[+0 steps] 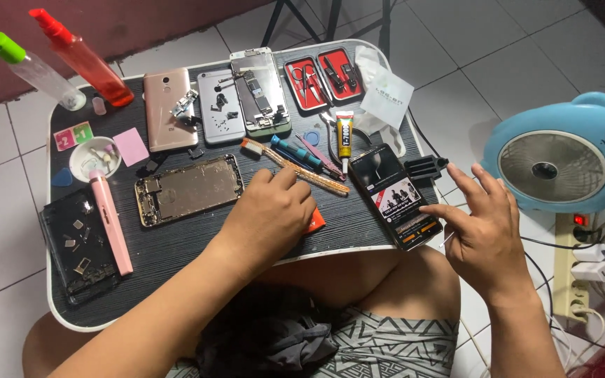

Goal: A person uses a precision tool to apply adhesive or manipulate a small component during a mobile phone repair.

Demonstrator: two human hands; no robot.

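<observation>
My left hand (269, 218) rests on the dark lap table (197, 241), fingers curled over a small orange thing (315, 222) that peeks out at its right edge. Just left of it lies an opened phone chassis (189, 189). My right hand (488, 227) hovers at the table's right edge, fingers spread, its thumb touching the lit screen of a black phone (395, 194). Beyond my left hand lie a toothbrush (295, 166), a blue screwdriver (295, 150) and a tube of glue (344, 136).
At the back lie a pink-gold phone back (168, 108), a grey phone shell (220, 105), an open phone board (260, 91) and a red tool case (323, 75). Two spray bottles (82, 59) stand far left. A blue fan (561, 157) and power strip (574, 269) sit on the floor at right.
</observation>
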